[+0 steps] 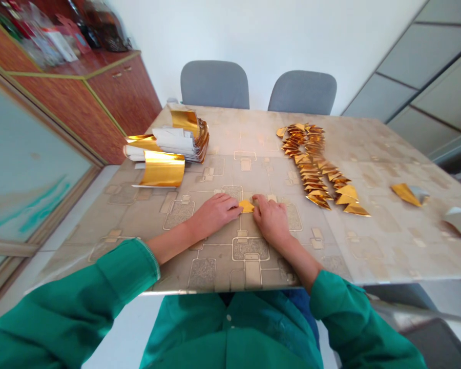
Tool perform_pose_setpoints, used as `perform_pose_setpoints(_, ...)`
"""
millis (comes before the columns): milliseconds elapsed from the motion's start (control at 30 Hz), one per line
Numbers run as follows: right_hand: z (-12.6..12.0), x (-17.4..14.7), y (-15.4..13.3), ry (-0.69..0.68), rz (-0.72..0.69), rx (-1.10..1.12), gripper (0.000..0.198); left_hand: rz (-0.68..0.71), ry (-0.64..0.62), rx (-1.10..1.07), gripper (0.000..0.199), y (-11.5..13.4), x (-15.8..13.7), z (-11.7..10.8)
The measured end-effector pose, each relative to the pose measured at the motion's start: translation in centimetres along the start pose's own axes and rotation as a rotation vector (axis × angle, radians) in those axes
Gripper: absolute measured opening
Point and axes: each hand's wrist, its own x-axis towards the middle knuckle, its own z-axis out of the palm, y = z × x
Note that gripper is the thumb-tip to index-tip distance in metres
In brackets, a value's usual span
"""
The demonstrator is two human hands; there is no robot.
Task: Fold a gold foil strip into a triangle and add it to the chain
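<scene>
In the head view, the small gold paper piece (246,206) is between the two hands, near the front edge of the counter (223,256). The left hand (222,209) grasps its left end with the fingertips, and the right hand (272,219) is grasping its right end; whether the paper touches the surface below, I cannot tell. The step in hand seems to be the folding or creasing of this one piece. In my judgement, the next move calls for even, light pressure from both sides, because thin paper can easily bend wrongly. To the right stand rows of folded gold pieces (311,177), close together; to the left are stacked sheets (176,141), with a curved gold sheet (163,170) in front.
</scene>
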Motion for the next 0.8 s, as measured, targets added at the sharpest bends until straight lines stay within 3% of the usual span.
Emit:
perform_pose_setpoints(200,-1.5,1.1,1.2,-0.096,-0.148,0.097,0.028,-0.053,0.07,0.001,0.023,-0.4,1.4,0.8)
perform_pose_setpoints(433,-2.1,2.7,2.2,-0.024,-0.402,-0.064,0.024,-0.263,0.204,-0.103,0.019,-0.7,2.3,0.5)
perform_pose_setpoints(633,-1.8,3.1,4.1,-0.007,-0.367,0.007,0.028,-0.263,0.27,-0.387,0.021,-2.4,1.5,0.5)
perform_pose_setpoints(800,-1.6,3.0,4.6,0.01,-0.351,0.037,0.026,-0.318,0.335,-0.353,0.025,-2.8,1.6,-0.2)
